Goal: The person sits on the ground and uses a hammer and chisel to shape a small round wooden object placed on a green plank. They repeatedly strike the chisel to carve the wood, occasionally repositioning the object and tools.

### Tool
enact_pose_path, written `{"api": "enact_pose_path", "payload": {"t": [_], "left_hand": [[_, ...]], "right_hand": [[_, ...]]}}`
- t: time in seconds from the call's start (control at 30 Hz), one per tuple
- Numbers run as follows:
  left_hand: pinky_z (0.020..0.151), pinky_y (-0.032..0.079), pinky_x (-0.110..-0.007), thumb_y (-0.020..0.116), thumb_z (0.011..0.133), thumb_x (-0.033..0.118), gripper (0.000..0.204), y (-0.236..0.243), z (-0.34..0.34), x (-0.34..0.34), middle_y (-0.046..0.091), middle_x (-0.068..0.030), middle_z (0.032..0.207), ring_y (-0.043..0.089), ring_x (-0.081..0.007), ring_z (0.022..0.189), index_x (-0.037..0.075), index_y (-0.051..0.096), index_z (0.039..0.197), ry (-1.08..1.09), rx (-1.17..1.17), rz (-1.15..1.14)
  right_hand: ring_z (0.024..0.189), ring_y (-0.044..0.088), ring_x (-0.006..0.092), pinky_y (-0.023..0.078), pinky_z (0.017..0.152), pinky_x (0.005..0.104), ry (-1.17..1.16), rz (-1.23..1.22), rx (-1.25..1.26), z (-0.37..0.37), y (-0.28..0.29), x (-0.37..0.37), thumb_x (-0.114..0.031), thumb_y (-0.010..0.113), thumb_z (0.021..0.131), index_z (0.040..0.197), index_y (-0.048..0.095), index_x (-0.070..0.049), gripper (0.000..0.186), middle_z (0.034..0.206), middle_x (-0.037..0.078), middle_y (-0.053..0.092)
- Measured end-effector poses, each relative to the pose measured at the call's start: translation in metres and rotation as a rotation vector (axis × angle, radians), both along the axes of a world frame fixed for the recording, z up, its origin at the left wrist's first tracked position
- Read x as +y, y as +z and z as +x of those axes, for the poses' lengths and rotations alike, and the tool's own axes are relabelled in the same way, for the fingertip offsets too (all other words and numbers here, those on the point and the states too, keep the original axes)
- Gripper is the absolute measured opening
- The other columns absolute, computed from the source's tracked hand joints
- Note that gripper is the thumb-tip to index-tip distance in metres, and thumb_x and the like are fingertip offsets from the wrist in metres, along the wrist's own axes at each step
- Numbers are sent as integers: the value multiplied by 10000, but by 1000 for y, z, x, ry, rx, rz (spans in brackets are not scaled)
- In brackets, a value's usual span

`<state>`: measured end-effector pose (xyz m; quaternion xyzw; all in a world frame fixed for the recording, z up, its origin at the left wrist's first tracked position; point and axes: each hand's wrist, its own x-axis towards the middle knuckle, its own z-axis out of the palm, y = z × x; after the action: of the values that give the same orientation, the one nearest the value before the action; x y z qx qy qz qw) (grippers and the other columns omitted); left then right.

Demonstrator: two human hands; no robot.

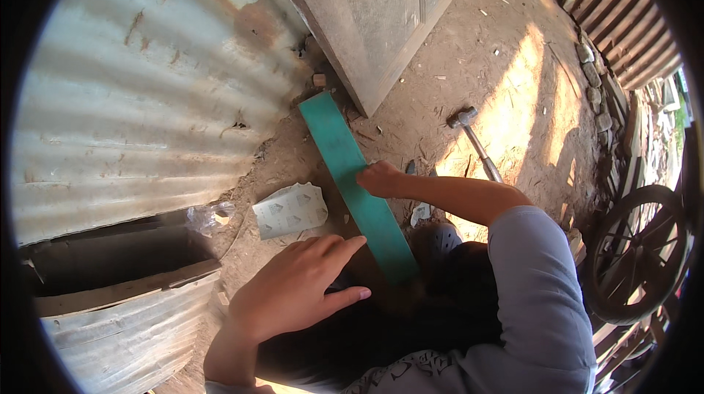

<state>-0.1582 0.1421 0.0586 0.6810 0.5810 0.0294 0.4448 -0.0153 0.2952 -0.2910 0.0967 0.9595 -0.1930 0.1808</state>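
Observation:
A long teal board (330,137) lies slanting below me over the dirt ground, its near end by my lap. My right hand (378,179) rests on its middle with curled fingers; what they hold, if anything, is hidden. My left hand (301,287) hovers left of the board's near part, thumb and fingers apart, holding nothing visible. A torn grey-white sheet with printing (288,210) lies on the ground left of the board. A metal hammer (473,137) lies to the right, in a patch of sunlight, its handle partly behind my right forearm.
Corrugated metal (147,100) rises at left, above a dark opening. A weathered panelled door (374,12) stands beyond the board. Stones (592,75), wood scraps and corrugated sheeting (623,20) line the right side, with a spoked wheel (636,254) near me. Crumpled plastic (209,219) lies at left.

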Motion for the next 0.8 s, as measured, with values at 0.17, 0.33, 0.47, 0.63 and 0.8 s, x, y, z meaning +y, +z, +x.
{"api": "enact_pose_path", "payload": {"t": [0.17,0.33,0.47,0.63,0.8], "left_hand": [[973,440,-418,639,881,434,637,-2,-9,-1,556,-191,1267,544,-368,1154,47,460,1354,21,49,-22],[964,447,-417,628,885,450,651,-7,-6,4,557,-199,1262,548,-372,1147,40,454,1359,7,6,3],[956,450,-415,639,880,443,650,-3,-9,0,561,-196,1254,550,-368,1141,36,459,1353,24,7,5],[956,452,-411,645,879,436,645,-5,-13,-3,563,-190,1252,552,-359,1143,36,462,1350,52,43,15],[952,453,-415,644,879,431,640,-6,-12,-1,564,-189,1249,552,-364,1138,37,462,1349,40,-2,1]], "right_hand": [[745,706,301,559,604,432,199,-53,-61,-4,19,-56,-104,604,791,778,689,-38,108,803,141,705],[790,692,327,543,641,457,-11,-53,25,-1,19,5,-145,540,828,913,625,-18,175,798,154,682],[787,695,317,547,633,442,110,-48,-3,10,12,-36,-115,566,812,851,639,-23,123,806,148,690],[824,693,303,536,696,456,265,-92,-82,-5,30,-60,-106,585,810,852,650,-61,89,850,132,693],[739,633,237,490,640,343,-273,465,282,20,28,129,-139,532,824,866,593,-88,90,813,85,641]]}}
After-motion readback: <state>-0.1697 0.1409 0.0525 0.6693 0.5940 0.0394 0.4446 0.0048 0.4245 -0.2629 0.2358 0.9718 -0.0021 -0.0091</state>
